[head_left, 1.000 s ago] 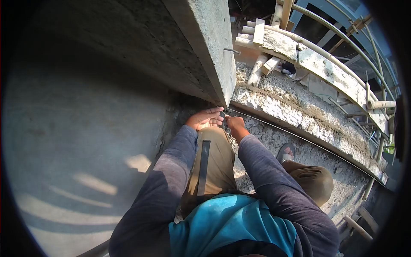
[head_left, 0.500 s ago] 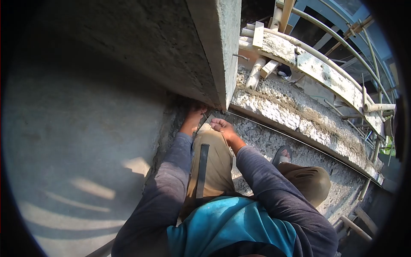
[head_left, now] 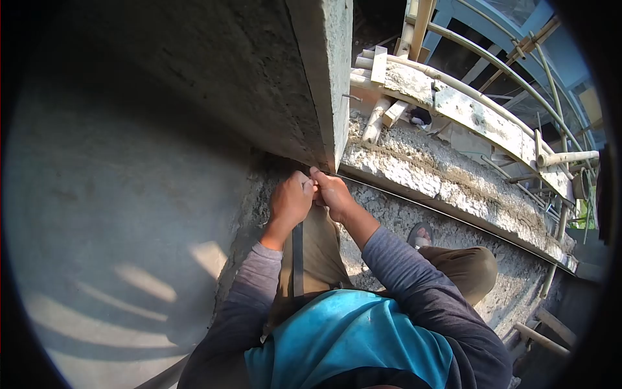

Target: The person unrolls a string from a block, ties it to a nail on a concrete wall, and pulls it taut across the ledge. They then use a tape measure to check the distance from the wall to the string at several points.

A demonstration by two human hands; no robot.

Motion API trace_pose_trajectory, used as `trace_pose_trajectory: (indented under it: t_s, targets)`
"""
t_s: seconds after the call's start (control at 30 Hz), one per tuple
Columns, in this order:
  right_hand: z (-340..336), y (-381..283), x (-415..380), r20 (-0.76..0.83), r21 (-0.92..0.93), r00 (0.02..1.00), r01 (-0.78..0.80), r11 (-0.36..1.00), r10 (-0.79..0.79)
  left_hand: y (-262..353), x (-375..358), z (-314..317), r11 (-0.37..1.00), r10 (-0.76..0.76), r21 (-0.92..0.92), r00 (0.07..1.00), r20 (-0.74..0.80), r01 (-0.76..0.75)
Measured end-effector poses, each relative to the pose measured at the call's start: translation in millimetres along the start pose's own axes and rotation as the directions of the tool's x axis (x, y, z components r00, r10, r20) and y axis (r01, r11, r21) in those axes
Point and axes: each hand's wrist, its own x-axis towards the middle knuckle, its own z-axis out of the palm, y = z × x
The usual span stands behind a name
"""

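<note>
My left hand [head_left: 290, 198] is curled closed with its fingertips against my right hand. Thumb and fingers of my right hand [head_left: 335, 197] are pinched together close to the foot of the concrete wall's end [head_left: 339, 84]. Whatever lies between the fingers is too small and covered to make out. Just right of the hands, a thin pale line [head_left: 414, 198] runs along the edge of a rough ledge [head_left: 414, 170]. Below the hands, a dark flat strip [head_left: 298, 256] lies along my trouser leg.
Smooth grey concrete [head_left: 123, 214] spreads on the left. A nail [head_left: 352, 97] sticks out from the wall's end. Bamboo poles [head_left: 492, 58] and a mortar-crusted board [head_left: 483, 117] stand beyond the ledge. My sandalled foot [head_left: 422, 235] rests on rough rubble ground.
My left hand has come out from beside the wall's foot and met my right hand. The small flat grey piece seen by my right hand earlier is no longer visible. The view has shifted slightly.
</note>
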Motion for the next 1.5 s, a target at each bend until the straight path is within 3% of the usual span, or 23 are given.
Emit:
trace_pose_trajectory:
  t_s: [0.03,0.1,0.17,0.2,0.23,0.33,0.4,0.43,0.53,0.6,0.67,0.73,0.83,0.9,0.93,1.0,1.03,1.1,1.33,1.5]
  targets:
    - [-1.8,-0.9,2.2,-0.003,-0.005,1.0,0.015,1.0,-0.015,0.2,-1.6,9.2,0.997,-0.061,-0.036,0.998,0.023,0.062]
    - [-5.6,3.0,3.2,-0.089,0.152,0.996,0.026,0.988,-0.012,5.2,-10.6,27.1,0.986,-0.072,-0.148,0.997,0.011,0.073]
    - [-31.4,7.5,8.7,-0.099,0.153,0.993,0.083,0.985,-0.068,2.3,-16.2,53.4,0.925,0.01,-0.381,0.998,0.06,0.014]
    - [-43.5,2.5,5.6,-0.091,0.181,0.995,0.064,0.981,-0.048,-2.2,-17.4,70.1,0.841,-0.034,-0.529,0.988,0.153,0.111]
    - [-50.8,-3.6,0.5,-0.08,0.21,0.996,0.043,0.977,-0.027,1.1,-20.0,80.5,0.797,-0.011,-0.598,0.992,0.127,0.086]
    - [-66.9,-13.9,-2.4,-0.103,0.098,0.994,0.035,0.995,-0.025,3.4,-12.7,88.7,0.697,-0.048,-0.697,0.982,0.185,0.165]
    - [-75.9,-15.7,5.0,-0.179,-0.014,0.983,0.028,1.0,-0.03,9.3,-3.9,84.3,0.56,-0.229,-0.784,0.96,0.162,0.266]
    - [-82.3,-15.8,11.5,-0.175,-0.014,0.984,0.025,1.0,-0.027,4.3,5.2,90.0,0.505,-0.274,-0.831,0.957,0.1,0.232]
    - [-98.3,-16.8,29.4,-0.239,-0.084,0.962,0.116,0.99,-0.133,-11.3,20.0,100.7,0.592,-0.324,-0.776,0.946,0.02,0.219]
    - [-102.2,-21.8,29.8,-0.272,-0.132,0.946,0.144,0.981,-0.175,-17.7,31.3,111.0,0.644,-0.252,-0.762,0.958,-0.135,0.062]
    - [-103.6,-33.4,22.7,-0.314,-0.182,0.922,0.173,0.968,-0.224,-21.7,37.6,118.7,0.705,-0.225,-0.708,0.96,-0.166,0.042]
    - [-94.9,-43.1,10.3,-0.292,-0.26,0.932,0.141,0.955,-0.217,-9.6,32.9,115.6,0.808,-0.183,-0.589,0.944,-0.275,-0.015]
    - [-103.9,-39.5,16.4,-0.239,-0.341,0.941,0.148,0.928,-0.238,-7.6,35.0,119.5,0.85,-0.194,-0.527,0.936,-0.295,0.01]
    - [-111.4,-37.9,23.4,-0.125,-0.586,0.897,0.278,0.761,-0.424,-3.6,34.9,121.4,0.885,-0.175,-0.465,0.917,-0.359,-0.014]
    - [-112.1,-37.3,25.1,-0.126,-0.58,0.898,0.278,0.766,-0.421,-2.8,33.5,122.0,0.916,-0.151,-0.401,0.897,-0.415,-0.031]
    - [-114.1,-37.7,25.6,-0.072,-0.822,0.788,0.301,0.484,-0.611,-2.5,34.1,121.4,0.936,-0.13,-0.351,0.892,-0.433,-0.034]
    - [-113.8,-38.3,25.0,-0.079,-0.817,0.791,0.298,0.494,-0.607,-1.6,35.1,121.3,0.951,-0.11,-0.308,0.884,-0.454,-0.04]
    - [-111.8,-37.6,27.5,-0.046,-0.889,0.715,0.289,0.355,-0.698,3.3,36.1,120.5,0.955,-0.139,-0.297,0.883,-0.448,-0.001]
    - [-100.0,-28.9,41.6,-0.163,-0.878,0.669,0.237,0.417,-0.725,6.0,38.3,121.5,0.972,-0.212,-0.187,0.873,-0.439,0.142]
    - [-91.3,-28.7,41.9,-0.206,-0.874,0.694,0.186,0.449,-0.69,12.5,36.5,120.9,0.967,-0.238,-0.189,0.872,-0.428,0.172]
